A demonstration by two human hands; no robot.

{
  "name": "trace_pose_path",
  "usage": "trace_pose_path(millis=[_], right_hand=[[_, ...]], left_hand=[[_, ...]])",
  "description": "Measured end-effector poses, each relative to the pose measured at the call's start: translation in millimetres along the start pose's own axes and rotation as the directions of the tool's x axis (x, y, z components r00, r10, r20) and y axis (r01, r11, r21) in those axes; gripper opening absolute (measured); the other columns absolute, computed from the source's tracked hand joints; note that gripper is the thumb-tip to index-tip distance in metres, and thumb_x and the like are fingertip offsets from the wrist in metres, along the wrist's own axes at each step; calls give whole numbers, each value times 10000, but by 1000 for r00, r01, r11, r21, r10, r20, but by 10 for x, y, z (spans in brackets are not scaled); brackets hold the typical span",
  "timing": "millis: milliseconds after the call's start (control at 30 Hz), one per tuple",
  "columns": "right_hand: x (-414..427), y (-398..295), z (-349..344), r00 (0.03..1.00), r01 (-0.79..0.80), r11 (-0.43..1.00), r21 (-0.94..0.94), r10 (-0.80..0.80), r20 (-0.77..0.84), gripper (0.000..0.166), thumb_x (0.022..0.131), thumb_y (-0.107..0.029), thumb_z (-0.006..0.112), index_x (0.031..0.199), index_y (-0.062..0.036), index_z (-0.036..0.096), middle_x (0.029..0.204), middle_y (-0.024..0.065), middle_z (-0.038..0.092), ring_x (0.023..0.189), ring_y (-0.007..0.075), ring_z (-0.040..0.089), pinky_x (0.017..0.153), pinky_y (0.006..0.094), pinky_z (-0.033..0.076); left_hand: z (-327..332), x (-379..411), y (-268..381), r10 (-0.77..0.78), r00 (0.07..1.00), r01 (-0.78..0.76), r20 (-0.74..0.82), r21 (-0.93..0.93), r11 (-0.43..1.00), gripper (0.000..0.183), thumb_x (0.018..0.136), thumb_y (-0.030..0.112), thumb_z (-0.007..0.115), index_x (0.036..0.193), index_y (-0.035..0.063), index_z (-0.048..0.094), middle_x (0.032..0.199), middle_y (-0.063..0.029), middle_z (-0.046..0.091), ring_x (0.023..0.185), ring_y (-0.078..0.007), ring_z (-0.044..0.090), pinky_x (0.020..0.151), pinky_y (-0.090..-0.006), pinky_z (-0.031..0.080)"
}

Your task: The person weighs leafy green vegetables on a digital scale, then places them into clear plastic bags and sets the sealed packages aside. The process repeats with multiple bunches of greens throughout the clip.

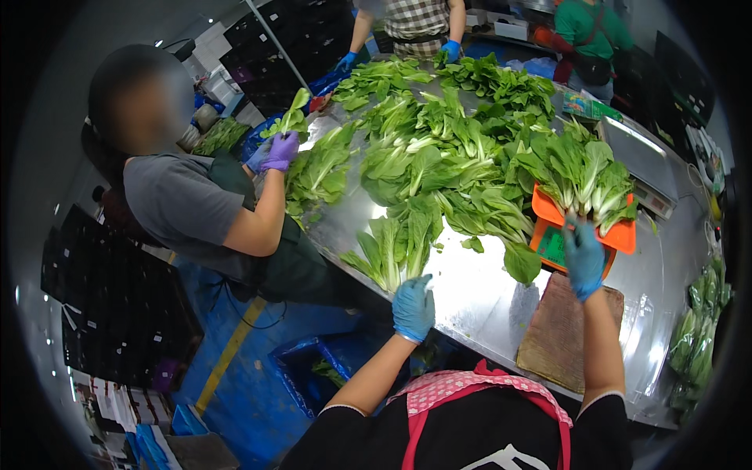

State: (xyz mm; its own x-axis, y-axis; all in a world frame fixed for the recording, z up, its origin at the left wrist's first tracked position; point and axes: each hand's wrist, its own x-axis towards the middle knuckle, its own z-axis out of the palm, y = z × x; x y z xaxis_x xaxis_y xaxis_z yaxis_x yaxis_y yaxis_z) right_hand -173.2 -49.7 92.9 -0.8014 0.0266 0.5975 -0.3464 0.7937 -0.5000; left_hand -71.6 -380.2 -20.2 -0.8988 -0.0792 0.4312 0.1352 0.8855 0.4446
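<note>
My left hand (413,309), in a blue glove, is at the table's near edge beside the stem ends of a loose bunch of leafy greens (389,249). Whether its fingers grip anything is hidden by the back of the hand. In a matching glove, my right hand (585,258) reaches over the front of an orange digital scale (623,236). Its fingers close around the stem ends of leafy greens (587,167) lying on the scale's tray. The scale's lit green display (551,245) is partly behind that hand.
A large heap of greens (435,158) covers the middle of the metal table (470,294). A brown board (558,335) lies before the scale; a larger scale (637,155) stands behind it. Co-workers stand left (188,194) and across (411,23). Below is a blue-lined bin (299,376).
</note>
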Motion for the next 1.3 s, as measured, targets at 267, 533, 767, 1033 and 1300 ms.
trace_pose_path(millis=[267, 533, 767, 1033, 1300], right_hand=[[-1495, -7, 514, 911, -52, 997, 58, 24, 412, 115, 825, -173, 621, 924, -117, 639, 774, 135, 570, 681, 325, 589, 590, 440, 469], [-1648, 23, 693, 912, 1, 999, 44, -19, 409, 110, 860, -186, 534, 858, -96, 597, 742, 151, 564, 678, 351, 561, 578, 477, 444], [-1470, -480, 591, 930, -188, 907, 376, 42, 364, 270, 891, -265, 596, 1139, -158, 600, 873, 125, 613, 765, 314, 617, 682, 386, 514], [-1421, -840, 464, 826, -103, 933, 344, -112, 552, 718, 813, -411, 653, 1407, -121, 371, 905, 162, 595, 756, 334, 613, 680, 396, 504], [-1459, -825, 313, 746, -430, 805, 408, 63, 663, 634, 882, -294, 562, 1413, -90, 283, 1036, 239, 602, 909, 398, 617, 794, 429, 497]], left_hand=[[10, 356, -223, -268, 944, 188, 193, 354, 916, 573, 773, 233, 630, 1273, 3, 472, 988, -199, 575, 917, -367, 559, 772, -455, 489], [533, 39, -1111, -340, 934, 358, 112, -282, 890, 309, 845, 144, 607, 1080, -46, 544, 865, -139, 612, 768, -267, 596, 695, -372, 488], [4, 32, 276, -349, 793, 596, 499, -754, 276, 192, 880, 131, 627, 1035, 60, 537, 919, -54, 618, 695, -103, 586, 503, -204, 442], [2, -226, 738, -223, 715, 685, 663, -728, 32, 322, 866, 23, 610, 1159, -23, 484, 1110, -98, 567, 993, -164, 554, 881, -288, 456], [-58, -273, 1027, -224, 778, 628, 588, -745, 224, 385, 880, 38, 607, 1211, -32, 424, 1153, -116, 530, 1021, -162, 536, 891, -290, 453]])
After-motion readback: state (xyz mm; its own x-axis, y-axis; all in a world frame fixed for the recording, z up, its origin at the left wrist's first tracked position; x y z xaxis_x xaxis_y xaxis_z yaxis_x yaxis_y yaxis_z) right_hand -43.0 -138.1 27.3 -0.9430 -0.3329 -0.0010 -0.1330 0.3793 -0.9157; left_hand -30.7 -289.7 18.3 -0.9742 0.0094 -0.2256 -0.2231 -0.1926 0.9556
